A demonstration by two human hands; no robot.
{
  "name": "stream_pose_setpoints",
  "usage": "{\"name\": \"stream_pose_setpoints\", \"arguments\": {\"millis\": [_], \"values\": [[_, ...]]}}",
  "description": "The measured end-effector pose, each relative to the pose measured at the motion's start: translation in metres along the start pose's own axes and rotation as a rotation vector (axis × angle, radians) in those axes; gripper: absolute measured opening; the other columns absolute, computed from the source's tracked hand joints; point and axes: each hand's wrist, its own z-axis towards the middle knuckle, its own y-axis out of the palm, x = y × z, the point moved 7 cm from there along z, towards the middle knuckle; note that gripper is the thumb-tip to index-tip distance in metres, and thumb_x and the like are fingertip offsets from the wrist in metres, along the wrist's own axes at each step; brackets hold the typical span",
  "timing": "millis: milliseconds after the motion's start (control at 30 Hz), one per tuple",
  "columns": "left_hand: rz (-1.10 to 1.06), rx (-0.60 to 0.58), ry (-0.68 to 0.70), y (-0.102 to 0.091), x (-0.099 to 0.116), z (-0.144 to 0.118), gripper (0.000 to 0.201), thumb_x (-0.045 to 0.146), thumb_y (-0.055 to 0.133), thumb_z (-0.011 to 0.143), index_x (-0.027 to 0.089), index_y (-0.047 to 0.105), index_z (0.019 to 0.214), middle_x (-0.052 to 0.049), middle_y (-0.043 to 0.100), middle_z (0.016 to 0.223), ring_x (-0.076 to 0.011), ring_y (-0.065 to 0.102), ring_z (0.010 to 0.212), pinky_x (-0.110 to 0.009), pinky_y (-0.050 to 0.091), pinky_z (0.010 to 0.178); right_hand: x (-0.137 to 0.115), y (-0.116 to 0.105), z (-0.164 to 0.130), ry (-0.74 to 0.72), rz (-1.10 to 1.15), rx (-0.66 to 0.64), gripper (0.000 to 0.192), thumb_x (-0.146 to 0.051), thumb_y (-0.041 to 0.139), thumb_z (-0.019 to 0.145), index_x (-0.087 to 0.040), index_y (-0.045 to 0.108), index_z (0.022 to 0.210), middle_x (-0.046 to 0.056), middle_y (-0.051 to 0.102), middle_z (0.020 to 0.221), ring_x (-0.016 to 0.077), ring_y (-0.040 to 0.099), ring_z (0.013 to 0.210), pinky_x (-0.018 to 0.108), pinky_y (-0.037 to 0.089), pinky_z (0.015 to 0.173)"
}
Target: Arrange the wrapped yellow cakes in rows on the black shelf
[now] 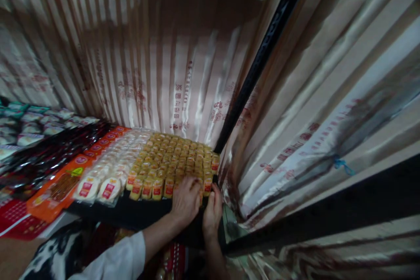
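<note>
Small yellow wrapped cakes with red and white labels stand in tight rows on a black shelf. My left hand reaches over the front row near its right end, its fingers curled down onto a wrapped cake that it partly hides. At the right corner of the block, my right hand is held upright, fingers fairly straight. Its fingertips are close against the end cake; whether they press on it is hard to see.
Left of the cakes lie round white packs, orange snack bags, dark shiny packs and green-and-white packs. A black frame post rises at the shelf's back right corner. Printed pale curtains hang behind and at right.
</note>
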Motion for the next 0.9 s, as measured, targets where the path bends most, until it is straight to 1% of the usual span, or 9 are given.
{"name": "stream_pose_setpoints", "arguments": {"millis": [100, 167, 233, 333, 500, 600, 733, 800, 900], "values": [[0.1, 0.074, -0.113, -0.021, -0.036, -0.039, 0.027, 0.014, 0.04, 0.083, 0.023, 0.058, 0.101, -0.006, 0.054, 0.108, -0.0196, 0.05, 0.101, -0.032, 0.046, 0.087, 0.001, 0.0, 0.0, -0.004, -0.008, 0.012, 0.049, -0.048, 0.033, 0.085, -0.013, 0.053, 0.114, 0.015, 0.051, 0.123, 0.023, 0.043, 0.116, 0.042, 0.028, 0.101], [0.204, 0.124, -0.206, -0.036, -0.061, -0.053, 0.029, 0.015, 0.039, 0.084, 0.023, 0.055, 0.108, -0.007, 0.053, 0.109, -0.0196, 0.05, 0.102, -0.032, 0.046, 0.088, 0.002, 0.0, 0.0, 0.005, -0.01, 0.012, 0.049, -0.048, 0.034, 0.085, -0.013, 0.053, 0.113, 0.015, 0.051, 0.123, 0.0229, 0.043, 0.116, 0.042, 0.028, 0.101], [0.298, 0.147, -0.285, -0.046, -0.083, -0.06, 0.033, 0.017, 0.042, 0.084, 0.022, 0.05, 0.115, -0.008, 0.052, 0.11, -0.0205, 0.05, 0.102, -0.033, 0.046, 0.087, 0.003, 0.001, 0.001, 0.008, -0.011, 0.008, 0.05, -0.048, 0.034, 0.084, -0.013, 0.054, 0.112, 0.015, 0.052, 0.121, 0.0232, 0.043, 0.115, 0.041, 0.029, 0.101], [0.395, 0.149, -0.305, -0.052, -0.098, -0.059, 0.033, 0.02, 0.043, 0.084, 0.022, 0.049, 0.116, -0.009, 0.052, 0.113, -0.0214, 0.05, 0.102, -0.034, 0.048, 0.084, 0.001, 0.001, 0.001, 0.01, -0.012, -0.002, 0.051, -0.049, 0.034, 0.084, -0.012, 0.053, 0.113, 0.015, 0.052, 0.12, 0.0235, 0.044, 0.114, 0.041, 0.03, 0.1], [0.472, 0.12, -0.26, -0.052, -0.095, -0.056, 0.023, 0.019, 0.043, 0.084, 0.018, 0.056, 0.104, -0.012, 0.054, 0.116, -0.0237, 0.052, 0.1, -0.036, 0.048, 0.084, -0.004, 0.0, 0.001, 0.021, -0.033, -0.002, 0.05, -0.048, 0.035, 0.083, -0.012, 0.055, 0.112, 0.014, 0.056, 0.115, 0.0227, 0.048, 0.108, 0.038, 0.033, 0.096], [0.453, 0.083, -0.158, -0.051, -0.086, -0.054, 0.023, 0.015, 0.042, 0.084, 0.018, 0.055, 0.103, -0.01, 0.057, 0.116, -0.0239, 0.05, 0.105, -0.039, 0.044, 0.092, -0.008, -0.001, 0.0, 0.021, -0.052, 0.007, 0.048, -0.047, 0.036, 0.083, -0.013, 0.055, 0.111, 0.014, 0.057, 0.113, 0.0225, 0.049, 0.106, 0.037, 0.034, 0.095], [0.41, 0.088, -0.031, -0.048, -0.08, -0.053, 0.019, 0.016, 0.04, 0.086, 0.019, 0.055, 0.098, -0.006, 0.054, 0.123, -0.0238, 0.043, 0.118, -0.04, 0.039, 0.099, -0.01, -0.002, 0.0, 0.021, -0.062, 0.012, 0.048, -0.046, 0.036, 0.083, -0.012, 0.055, 0.11, 0.014, 0.057, 0.113, 0.0231, 0.049, 0.106, 0.038, 0.034, 0.095], [0.393, 0.114, 0.002, -0.05, -0.08, -0.054, 0.017, 0.017, 0.039, 0.087, 0.018, 0.054, 0.096, -0.007, 0.058, 0.115, -0.0226, 0.048, 0.112, -0.038, 0.042, 0.096, -0.007, 0.0, -0.001, 0.038, -0.057, -0.002, 0.047, -0.045, 0.037, 0.083, -0.012, 0.054, 0.112, 0.014, 0.057, 0.113, 0.0235, 0.05, 0.107, 0.039, 0.034, 0.095], [0.386, 0.172, 0.005, -0.06, -0.077, -0.052, 0.016, 0.018, 0.037, 0.088, 0.018, 0.053, 0.092, -0.008, 0.061, 0.101, -0.0197, 0.058, 0.093, -0.034, 0.049, 0.082, -0.001, 0.002, -0.002, 0.064, -0.05, -0.017, 0.047, -0.045, 0.04, 0.082, -0.014, 0.053, 0.115, 0.013, 0.057, 0.115, 0.0236, 0.051, 0.106, 0.039, 0.036, 0.094]]}}
